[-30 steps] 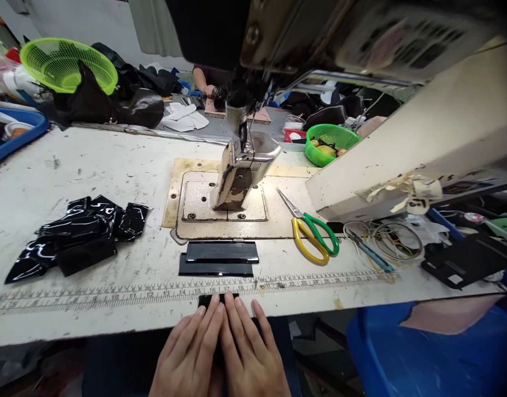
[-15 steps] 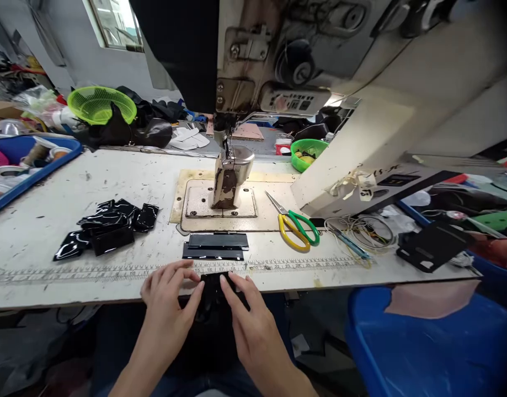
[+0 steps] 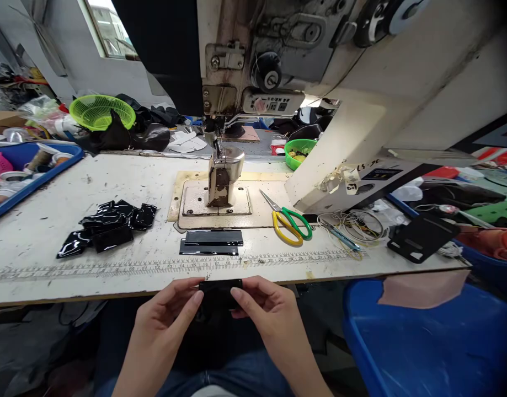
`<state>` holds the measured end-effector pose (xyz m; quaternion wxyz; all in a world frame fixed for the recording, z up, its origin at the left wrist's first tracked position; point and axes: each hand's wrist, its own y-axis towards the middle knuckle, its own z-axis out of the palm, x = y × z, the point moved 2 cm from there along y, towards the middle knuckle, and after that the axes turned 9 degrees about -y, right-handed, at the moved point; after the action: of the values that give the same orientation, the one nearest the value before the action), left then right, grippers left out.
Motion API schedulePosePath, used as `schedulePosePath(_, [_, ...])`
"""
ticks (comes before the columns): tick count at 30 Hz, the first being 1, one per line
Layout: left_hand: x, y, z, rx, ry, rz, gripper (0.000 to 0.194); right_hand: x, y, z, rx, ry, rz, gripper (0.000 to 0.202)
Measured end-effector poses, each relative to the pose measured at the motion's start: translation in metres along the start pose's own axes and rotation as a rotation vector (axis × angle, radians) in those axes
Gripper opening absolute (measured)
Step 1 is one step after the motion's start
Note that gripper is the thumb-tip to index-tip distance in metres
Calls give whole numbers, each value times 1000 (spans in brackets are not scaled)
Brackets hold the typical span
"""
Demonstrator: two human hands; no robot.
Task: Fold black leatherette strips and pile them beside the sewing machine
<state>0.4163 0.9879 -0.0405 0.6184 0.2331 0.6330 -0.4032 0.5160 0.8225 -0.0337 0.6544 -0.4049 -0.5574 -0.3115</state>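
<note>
A small black glossy piece of material [image 3: 220,292] is held level between both hands, just off the table's front edge. My left hand [image 3: 166,314] pinches its left end between thumb and fingers. At the right end, my right hand [image 3: 266,309] grips it the same way. Beyond it, two flat black strips [image 3: 212,238] lie overlapping on the table, behind a printed ruler scale [image 3: 162,266]. To the left is a heap of shiny black folded pieces [image 3: 112,226].
A post-bed sewing machine [image 3: 224,176] stands at the middle back. Scissors [image 3: 287,219] with yellow and green handles lie to its right, near a blue thread snipper [image 3: 344,238] and a black flat piece [image 3: 423,237]. A blue bin [image 3: 422,342] sits at lower right.
Both hands have lifted the black piece off the table edge and drawn it nearer to me. The thumbs now press its near face. The view has shifted slightly.
</note>
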Motion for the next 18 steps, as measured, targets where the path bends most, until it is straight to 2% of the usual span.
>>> schedulePosePath(4, [-1, -4, 0, 67, -160, -180, 45, 1, -3, 2, 56, 11, 29, 29])
schedulePosePath(6, [-3, -5, 1, 65, -193, -210, 43, 2, -3, 2, 54, 11, 27, 29])
schedulePosePath(12, [-4, -12, 6, -11, -181, -66, 35, 4, -5, 11, 92, 36, -2, 30])
schedulePosePath(16, [-5, -23, 12, -222, -125, 61, 33, 4, -10, 18, 79, 4, -65, 29])
schedulePosePath(18, [-6, -24, 14, -244, -132, 65, 33, 3, -12, 19, 55, -25, -85, 28])
